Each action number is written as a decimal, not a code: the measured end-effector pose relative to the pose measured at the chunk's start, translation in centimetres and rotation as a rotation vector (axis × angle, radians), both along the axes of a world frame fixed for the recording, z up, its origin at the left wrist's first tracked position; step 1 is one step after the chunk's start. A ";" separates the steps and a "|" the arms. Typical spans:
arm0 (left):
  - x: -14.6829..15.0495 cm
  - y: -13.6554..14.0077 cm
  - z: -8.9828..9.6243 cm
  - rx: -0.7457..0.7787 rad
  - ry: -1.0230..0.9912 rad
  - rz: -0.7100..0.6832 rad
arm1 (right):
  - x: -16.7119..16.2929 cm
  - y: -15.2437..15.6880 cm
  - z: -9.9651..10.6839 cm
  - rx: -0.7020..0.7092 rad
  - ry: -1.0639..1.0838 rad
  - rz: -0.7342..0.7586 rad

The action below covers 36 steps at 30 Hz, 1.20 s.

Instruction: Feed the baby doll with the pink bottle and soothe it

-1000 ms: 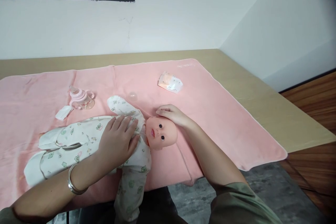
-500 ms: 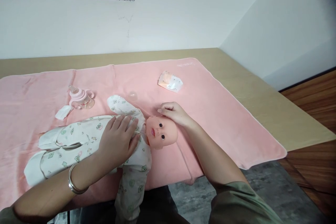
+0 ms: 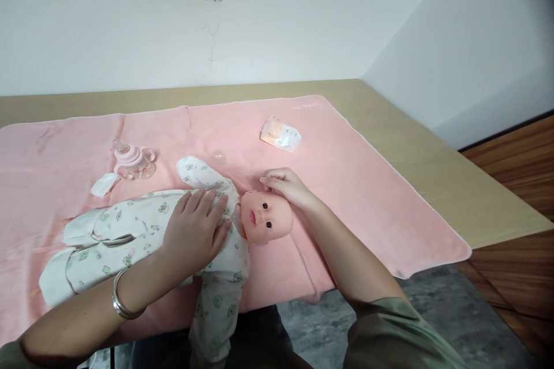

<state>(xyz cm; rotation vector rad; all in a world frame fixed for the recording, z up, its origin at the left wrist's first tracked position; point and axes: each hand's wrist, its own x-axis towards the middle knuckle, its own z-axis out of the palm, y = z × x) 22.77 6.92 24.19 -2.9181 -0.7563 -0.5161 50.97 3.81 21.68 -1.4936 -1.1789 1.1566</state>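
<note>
A baby doll (image 3: 270,216) in a white printed sleepsuit (image 3: 125,210) lies face up on a pink blanket (image 3: 355,184), its head towards the right. My left hand (image 3: 197,222) lies flat on the doll's chest, fingers slightly apart and holding nothing. Against the far side of the doll's head rests my right hand (image 3: 288,184), its fingers loosely curled in and the thumb near the ear. I see nothing in that hand, though its palm is hidden. One sleeve of the sleepsuit hangs over the table's near edge.
A pink two-handled baby bottle (image 3: 134,161) lies left of the doll, beside a small white packet (image 3: 104,184). Further back are a clear dome-shaped cap (image 3: 219,157) and a printed packet (image 3: 280,134). The wooden table (image 3: 402,150) meets a white wall.
</note>
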 end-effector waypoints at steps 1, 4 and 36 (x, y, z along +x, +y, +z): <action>0.0 0.0 0.0 0.001 -0.002 0.002 | 0.0 0.0 0.0 -0.011 0.002 0.008; 0.0 0.1 0.0 0.012 -0.004 0.000 | 0.0 0.2 0.0 -0.042 0.011 0.023; 0.0 0.1 0.0 0.033 -0.012 -0.017 | 0.6 -0.6 0.6 0.071 0.392 0.030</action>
